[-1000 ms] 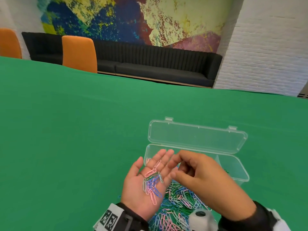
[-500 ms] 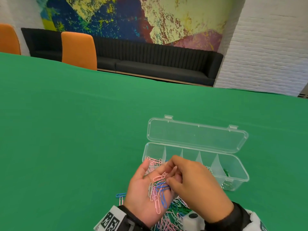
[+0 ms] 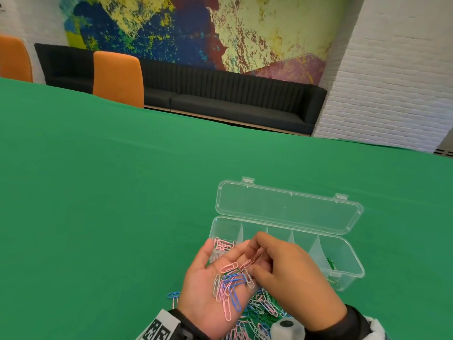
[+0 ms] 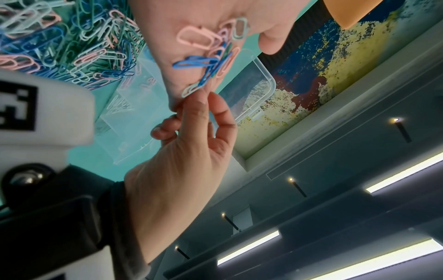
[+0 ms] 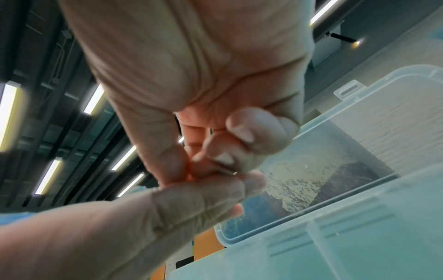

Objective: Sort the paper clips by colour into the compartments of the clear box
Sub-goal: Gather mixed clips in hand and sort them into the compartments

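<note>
My left hand (image 3: 228, 256) lies palm up in front of the clear box (image 3: 348, 251) and carries several pink, blue and white paper clips (image 3: 231, 284). The right hand (image 3: 253, 262) reaches over its fingers, thumb and forefinger pinching one pale clip (image 4: 189, 91) at the palm's edge; its colour is unclear. The right wrist view shows only a bit of wire (image 5: 230, 171) between those fingers. Pink clips (image 3: 224, 244) lie in the box's leftmost compartment, green ones (image 3: 331, 262) in the rightmost. The mixed pile (image 3: 262, 307) lies on the table under both hands.
The box lid (image 3: 286, 209) stands open, tilted away from me. A stray blue clip (image 3: 173, 295) and a pink one lie left of my left wrist. Green cloth (image 3: 98, 192) covers the table; orange chairs (image 3: 119, 78) stand at its far edge.
Both hands have drawn back from over the box toward me. The right thumb and forefinger have come down onto the clips in the left palm and pinched one.
</note>
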A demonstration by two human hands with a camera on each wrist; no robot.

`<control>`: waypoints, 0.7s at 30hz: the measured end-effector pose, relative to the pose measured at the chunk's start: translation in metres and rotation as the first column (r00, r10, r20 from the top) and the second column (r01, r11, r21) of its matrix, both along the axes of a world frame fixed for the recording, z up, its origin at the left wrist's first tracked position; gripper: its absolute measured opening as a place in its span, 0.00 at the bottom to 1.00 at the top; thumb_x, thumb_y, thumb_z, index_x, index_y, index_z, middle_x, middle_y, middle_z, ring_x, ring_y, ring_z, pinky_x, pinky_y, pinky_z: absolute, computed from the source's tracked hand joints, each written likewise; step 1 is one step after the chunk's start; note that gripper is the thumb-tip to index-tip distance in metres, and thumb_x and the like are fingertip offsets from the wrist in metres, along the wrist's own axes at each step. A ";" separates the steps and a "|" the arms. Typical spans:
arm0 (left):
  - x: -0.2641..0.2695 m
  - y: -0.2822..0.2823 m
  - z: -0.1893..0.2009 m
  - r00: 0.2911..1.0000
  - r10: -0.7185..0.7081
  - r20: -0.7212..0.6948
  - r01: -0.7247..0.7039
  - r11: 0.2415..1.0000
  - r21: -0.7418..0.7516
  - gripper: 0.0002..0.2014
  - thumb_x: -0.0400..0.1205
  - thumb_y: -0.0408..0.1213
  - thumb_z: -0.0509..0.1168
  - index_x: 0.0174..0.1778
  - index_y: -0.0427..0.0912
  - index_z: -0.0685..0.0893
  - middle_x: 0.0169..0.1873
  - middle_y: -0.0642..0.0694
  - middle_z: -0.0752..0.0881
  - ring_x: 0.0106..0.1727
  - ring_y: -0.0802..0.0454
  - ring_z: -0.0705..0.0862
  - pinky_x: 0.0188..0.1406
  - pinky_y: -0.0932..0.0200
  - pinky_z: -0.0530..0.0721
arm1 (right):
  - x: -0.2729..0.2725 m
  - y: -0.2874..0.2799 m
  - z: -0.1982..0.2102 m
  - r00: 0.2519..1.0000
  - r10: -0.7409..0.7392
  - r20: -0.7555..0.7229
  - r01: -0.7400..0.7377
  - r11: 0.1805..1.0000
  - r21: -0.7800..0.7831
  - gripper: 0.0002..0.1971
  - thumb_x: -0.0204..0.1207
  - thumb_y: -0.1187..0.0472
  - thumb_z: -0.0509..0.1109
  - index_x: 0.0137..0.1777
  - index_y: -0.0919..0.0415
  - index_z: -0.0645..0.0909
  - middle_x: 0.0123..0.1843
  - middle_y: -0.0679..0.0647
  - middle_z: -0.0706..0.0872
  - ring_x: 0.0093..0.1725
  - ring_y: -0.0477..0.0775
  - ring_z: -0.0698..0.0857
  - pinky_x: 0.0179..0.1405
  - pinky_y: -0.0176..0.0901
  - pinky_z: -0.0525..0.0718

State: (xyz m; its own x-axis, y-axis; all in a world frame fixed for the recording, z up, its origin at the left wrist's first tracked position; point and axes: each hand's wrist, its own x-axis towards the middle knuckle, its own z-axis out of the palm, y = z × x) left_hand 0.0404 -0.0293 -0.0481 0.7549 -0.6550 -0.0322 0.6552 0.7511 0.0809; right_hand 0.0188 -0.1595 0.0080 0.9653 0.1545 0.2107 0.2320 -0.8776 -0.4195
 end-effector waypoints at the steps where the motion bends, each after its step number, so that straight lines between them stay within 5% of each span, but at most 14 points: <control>1: 0.001 0.000 0.000 1.000 0.014 -0.017 -0.014 1.000 0.007 0.36 0.80 0.52 0.52 0.61 0.16 0.78 0.60 0.22 0.80 0.48 0.27 0.86 0.41 0.36 0.87 | 0.001 0.000 -0.001 1.000 -0.002 -0.002 0.002 1.000 -0.011 0.04 0.72 0.56 0.68 0.42 0.47 0.75 0.27 0.46 0.73 0.31 0.41 0.72 0.31 0.30 0.68; 6: 0.005 0.003 0.004 0.997 0.068 -0.025 -0.065 0.993 0.102 0.35 0.76 0.51 0.55 0.67 0.20 0.74 0.62 0.22 0.79 0.49 0.27 0.87 0.43 0.36 0.85 | 0.001 0.001 -0.002 1.000 -0.013 -0.011 0.012 1.000 -0.014 0.07 0.73 0.53 0.68 0.38 0.50 0.72 0.28 0.45 0.73 0.30 0.41 0.71 0.31 0.31 0.68; 8: 0.011 0.008 -0.002 0.994 0.107 -0.013 -0.105 0.988 0.117 0.34 0.76 0.50 0.59 0.68 0.22 0.76 0.65 0.23 0.78 0.57 0.27 0.84 0.45 0.37 0.85 | 0.002 -0.001 -0.001 0.999 -0.015 -0.030 0.015 0.999 0.032 0.09 0.73 0.54 0.68 0.35 0.50 0.71 0.26 0.46 0.74 0.29 0.43 0.72 0.32 0.32 0.69; 12: 0.022 0.025 -0.004 0.967 0.194 0.164 -0.205 0.977 0.055 0.34 0.77 0.43 0.70 0.73 0.27 0.67 0.76 0.28 0.64 0.77 0.31 0.64 0.75 0.36 0.66 | 0.007 -0.006 0.005 0.996 -0.052 -0.069 0.065 0.978 0.200 0.11 0.73 0.55 0.71 0.32 0.52 0.74 0.24 0.47 0.76 0.26 0.41 0.74 0.29 0.32 0.71; 14: 0.031 0.031 -0.006 0.973 0.227 0.051 -0.229 0.973 0.038 0.33 0.69 0.41 0.76 0.65 0.24 0.78 0.69 0.25 0.74 0.69 0.28 0.75 0.66 0.32 0.74 | 0.017 -0.003 0.009 0.997 -0.064 -0.053 0.076 0.962 0.263 0.11 0.73 0.55 0.71 0.32 0.54 0.75 0.24 0.47 0.76 0.25 0.41 0.72 0.29 0.33 0.70; 18: 0.037 0.040 0.001 0.931 0.361 -0.050 -0.356 0.930 0.089 0.29 0.76 0.50 0.58 0.56 0.24 0.83 0.61 0.25 0.81 0.60 0.28 0.82 0.53 0.31 0.78 | 0.042 0.007 0.014 0.997 -0.074 -0.014 0.075 0.951 0.299 0.09 0.76 0.53 0.70 0.36 0.53 0.77 0.25 0.46 0.74 0.24 0.40 0.69 0.30 0.38 0.70; 21: 0.036 0.040 0.005 0.944 0.329 -0.025 -0.325 0.941 0.098 0.31 0.65 0.47 0.74 0.55 0.23 0.85 0.62 0.25 0.80 0.60 0.27 0.82 0.54 0.30 0.77 | 0.037 0.012 0.012 0.999 -0.041 0.007 0.036 0.942 0.333 0.04 0.76 0.55 0.70 0.41 0.50 0.78 0.24 0.46 0.73 0.23 0.40 0.71 0.28 0.35 0.69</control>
State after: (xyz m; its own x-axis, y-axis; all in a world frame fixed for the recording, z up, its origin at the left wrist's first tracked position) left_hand 0.0761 0.0105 -0.0435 0.9240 -0.3648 -0.1146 0.3785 0.9153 0.1377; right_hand 0.0562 -0.1471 0.0199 0.9657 0.0360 0.2571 0.2086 -0.6969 -0.6861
